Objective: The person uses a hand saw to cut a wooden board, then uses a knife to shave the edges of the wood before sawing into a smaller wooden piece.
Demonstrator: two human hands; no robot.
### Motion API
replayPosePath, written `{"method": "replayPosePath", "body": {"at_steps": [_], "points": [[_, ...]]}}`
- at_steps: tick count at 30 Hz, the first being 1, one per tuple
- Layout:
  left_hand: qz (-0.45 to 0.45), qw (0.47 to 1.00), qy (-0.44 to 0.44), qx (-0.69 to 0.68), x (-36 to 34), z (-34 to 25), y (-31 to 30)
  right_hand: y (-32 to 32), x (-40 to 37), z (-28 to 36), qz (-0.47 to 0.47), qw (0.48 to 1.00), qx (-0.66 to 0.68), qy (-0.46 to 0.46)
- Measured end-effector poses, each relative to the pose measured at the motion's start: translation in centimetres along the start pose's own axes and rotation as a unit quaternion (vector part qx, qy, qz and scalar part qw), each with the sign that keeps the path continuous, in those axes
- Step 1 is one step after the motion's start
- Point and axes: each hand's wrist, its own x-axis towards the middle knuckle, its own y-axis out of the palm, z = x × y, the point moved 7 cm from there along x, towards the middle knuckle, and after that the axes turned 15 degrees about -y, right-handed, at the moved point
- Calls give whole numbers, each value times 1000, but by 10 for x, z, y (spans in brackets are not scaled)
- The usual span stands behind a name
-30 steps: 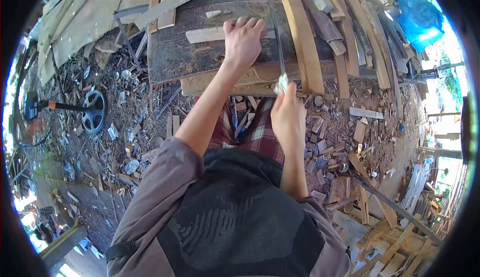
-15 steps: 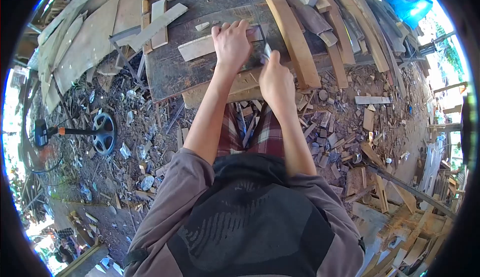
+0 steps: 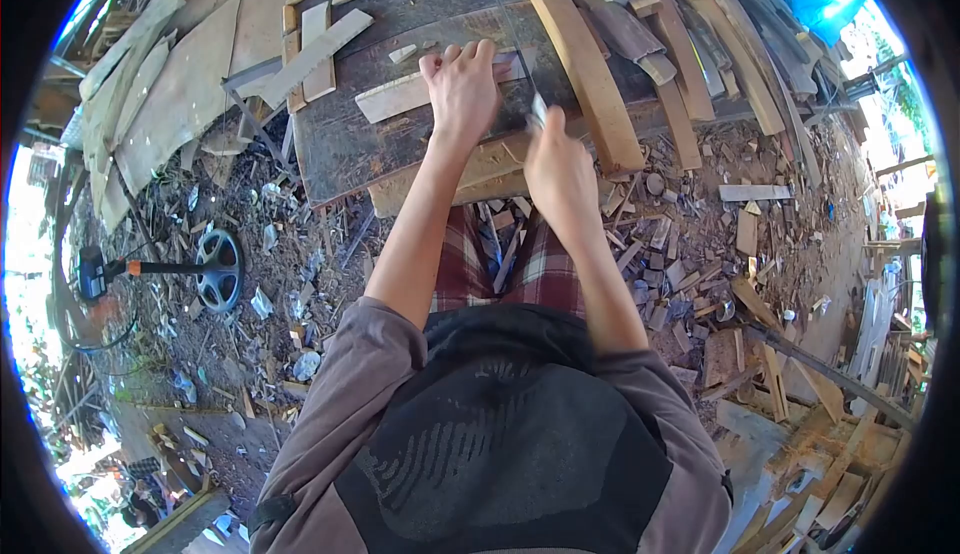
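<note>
My left hand [image 3: 463,89] is closed over a pale wooden strip [image 3: 392,100], pressing it on the dark worktable [image 3: 345,144]. The strip's left end sticks out past the hand, and a short part shows on its right. In my right hand [image 3: 556,159] is a slim tool [image 3: 539,109] with a pale, shiny part near the fingers and a thin dark blade reaching up to the strip's right part. Its exact kind is hard to make out. A small pale wood chip [image 3: 402,54] lies above the strip.
A long plank [image 3: 590,74] lies just right of my hands, with several more boards beyond it. Two short boards [image 3: 318,49] rest at the table's left. Wood scraps litter the ground [image 3: 690,244]. A device with a black wheel [image 3: 219,270] stands at left.
My right hand has moved slightly down and to the right with the tool. My left hand stays on the strip. The view has shifted a little.
</note>
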Motion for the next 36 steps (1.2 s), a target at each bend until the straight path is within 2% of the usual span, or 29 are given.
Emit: {"method": "replayPosePath", "body": {"at_steps": [5,12,17,21,24,26,31,32,36], "points": [[32,999,-27,-3,3,1,-1,-6,51,7,-16,1000,-12,-12],[20,999,-30,1,2,1,0,1,34,6,-28,1000,-3,0],[70,996,-52,7,15,7,3,13,-22,-6,-24,999,14,24],[54,998,-44,-9,13,5,2,10,-84,-23,-10,1000,8,25],[19,1000,-3,9,7,4,3,9,-89,-25,-3,1000,0,23],[12,1000,-6,-8,3,1,3,4,-84,-14,10,1000,-1,21],[-1,1000,-2,-8,-4,-1,0,9,-22,-5,-29,999,-19,4],[-27,999,5,-17,-6,-4,-3,5,-6,0,-24,999,-22,9],[2,1000,-10,-11,-1,-1,-2,-6,21,7,-1,1000,-10,10]]}}
